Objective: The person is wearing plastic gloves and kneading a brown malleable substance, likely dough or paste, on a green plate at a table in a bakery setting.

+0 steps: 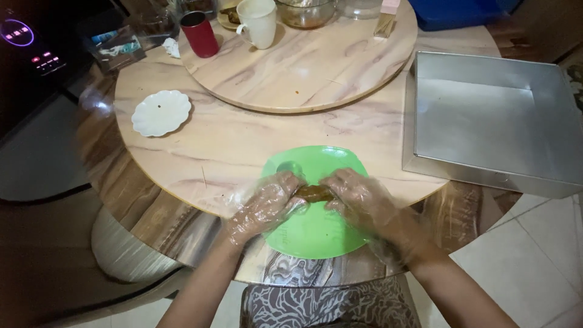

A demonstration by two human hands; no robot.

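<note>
1. Brown roll (314,193) of soft food lies across the middle of a green cutting mat (316,234) at the near edge of the round marble-patterned table (243,143).
2. The left hand (264,206), in a clear plastic glove, has its fingers curled over the roll's left end, touching it.
3. The right hand (358,197), also gloved, has its fingers bent down on the roll's right end.
4. Whether either hand fully grips the roll cannot be told; the fingers press on it from above.
5. A square metal baking pan (492,124) sits to the right.
6. A white scalloped saucer (161,113) lies to the left, well apart.
7. On the turntable (303,67) behind stand a red can (199,33) and a white mug (258,23).
</note>
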